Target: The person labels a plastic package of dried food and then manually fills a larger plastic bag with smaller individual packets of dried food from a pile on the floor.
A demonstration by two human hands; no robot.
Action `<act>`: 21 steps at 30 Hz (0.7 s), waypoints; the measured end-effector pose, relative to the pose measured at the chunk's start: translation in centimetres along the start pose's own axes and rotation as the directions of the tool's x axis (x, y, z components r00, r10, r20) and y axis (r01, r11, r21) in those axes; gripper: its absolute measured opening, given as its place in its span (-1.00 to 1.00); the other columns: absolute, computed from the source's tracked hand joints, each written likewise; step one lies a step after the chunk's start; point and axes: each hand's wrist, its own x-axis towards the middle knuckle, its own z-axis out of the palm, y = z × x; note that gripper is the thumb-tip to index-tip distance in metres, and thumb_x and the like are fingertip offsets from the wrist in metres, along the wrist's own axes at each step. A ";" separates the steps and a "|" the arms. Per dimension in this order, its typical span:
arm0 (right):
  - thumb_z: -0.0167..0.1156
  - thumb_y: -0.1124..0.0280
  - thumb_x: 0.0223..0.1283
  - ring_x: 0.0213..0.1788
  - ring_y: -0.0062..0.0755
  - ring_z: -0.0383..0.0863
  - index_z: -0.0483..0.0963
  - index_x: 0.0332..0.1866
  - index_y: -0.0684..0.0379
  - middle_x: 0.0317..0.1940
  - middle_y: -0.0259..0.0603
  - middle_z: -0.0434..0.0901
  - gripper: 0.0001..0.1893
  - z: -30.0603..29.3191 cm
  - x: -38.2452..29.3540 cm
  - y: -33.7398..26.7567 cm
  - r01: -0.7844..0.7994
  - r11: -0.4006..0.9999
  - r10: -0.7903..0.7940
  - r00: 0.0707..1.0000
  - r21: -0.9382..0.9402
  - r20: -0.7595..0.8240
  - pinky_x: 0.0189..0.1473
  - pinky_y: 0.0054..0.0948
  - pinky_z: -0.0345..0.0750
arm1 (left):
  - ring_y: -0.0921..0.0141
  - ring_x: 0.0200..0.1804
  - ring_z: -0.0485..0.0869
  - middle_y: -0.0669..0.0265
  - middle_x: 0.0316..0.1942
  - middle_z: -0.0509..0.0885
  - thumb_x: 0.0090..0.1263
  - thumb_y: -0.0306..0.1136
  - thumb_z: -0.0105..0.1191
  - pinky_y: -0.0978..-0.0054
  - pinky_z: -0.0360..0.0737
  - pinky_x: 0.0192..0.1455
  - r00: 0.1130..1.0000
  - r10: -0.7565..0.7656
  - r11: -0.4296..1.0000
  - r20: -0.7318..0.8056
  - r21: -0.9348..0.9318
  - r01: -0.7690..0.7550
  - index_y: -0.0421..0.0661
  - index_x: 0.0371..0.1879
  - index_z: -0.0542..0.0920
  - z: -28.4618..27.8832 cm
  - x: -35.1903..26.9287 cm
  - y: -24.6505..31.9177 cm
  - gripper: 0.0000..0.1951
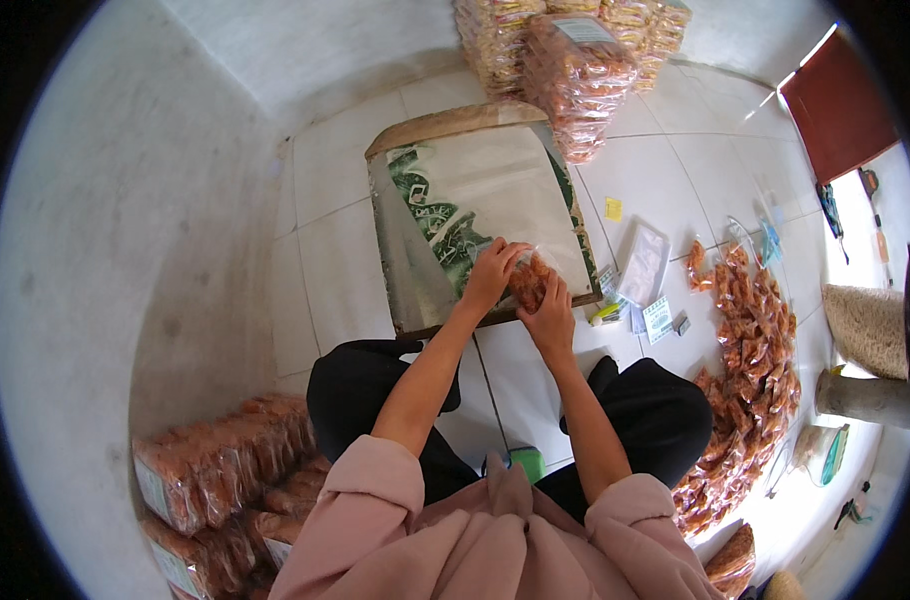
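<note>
Both hands hold a small clear plastic bag of reddish-orange snacks [528, 283] over the near edge of a low board [485, 180]. At the upper left of the bag, my left hand [491, 274] has its fingers on the plastic. My right hand [551, 315] grips the bag from the lower right. The board has a worn wooden rim and a whitish sheet with green print. Right of it on the floor lie a stack of clear plastic bags [645, 262], printed paper labels [658, 320] and a yellow-green tool [605, 314], its exact kind unclear.
Small filled snack bags [755, 330] form a long heap at the right. Large packed bags [222, 465] are stacked at the lower left by the wall. Taller stacks of packed bags [579, 75] stand beyond the board. A yellow paper [613, 208] lies on the tiled floor.
</note>
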 end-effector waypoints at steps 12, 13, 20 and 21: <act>0.32 0.34 -0.24 0.02 0.08 0.28 0.08 0.23 0.38 0.00 0.11 0.33 -0.15 1.7 3.3 -0.1 0.014 0.999 -0.011 0.998 0.050 -0.057 0.09 -0.19 0.30 | 0.28 -0.13 0.41 0.35 -0.25 0.46 0.20 -0.20 0.08 0.29 0.16 0.08 0.975 -0.223 0.971 -0.012 0.085 0.223 0.02 -0.36 0.60 0.3 -0.1 -2.3 -0.84; 0.32 0.34 -0.24 0.04 0.08 0.25 0.08 0.23 0.37 0.01 0.09 0.33 -0.15 1.8 3.0 0.0 0.050 0.999 -0.048 0.996 0.021 -0.075 0.12 -0.19 0.27 | 0.28 -0.13 0.41 0.35 -0.25 0.46 0.20 -0.20 0.08 0.29 0.16 0.08 0.974 -0.225 0.971 -0.009 0.081 0.224 0.02 -0.36 0.60 1.1 -0.3 -2.2 -0.84; 0.33 0.36 -0.24 0.14 0.08 0.19 0.03 0.25 0.37 0.09 0.11 0.25 -0.12 2.1 2.5 -0.7 0.079 0.995 -0.081 0.996 -0.062 -0.039 0.19 -0.16 0.20 | 0.03 0.11 0.14 -0.10 0.10 0.04 0.06 0.07 0.20 0.13 0.17 0.13 0.533 -0.745 0.660 -0.401 -0.330 0.675 0.01 0.19 0.14 3.8 -0.7 -2.2 -0.23; 0.32 0.38 -0.22 0.14 0.09 0.20 0.02 0.26 0.37 0.09 0.11 0.24 -0.13 2.2 2.4 -0.4 0.126 0.992 -0.126 0.990 -0.009 -0.059 0.19 -0.15 0.21 | 0.02 0.11 0.16 -0.13 0.09 0.02 0.06 0.08 0.19 0.12 0.19 0.13 0.493 -0.793 0.607 -0.357 -0.403 0.685 -0.02 0.25 0.02 3.7 -0.4 -2.1 -0.14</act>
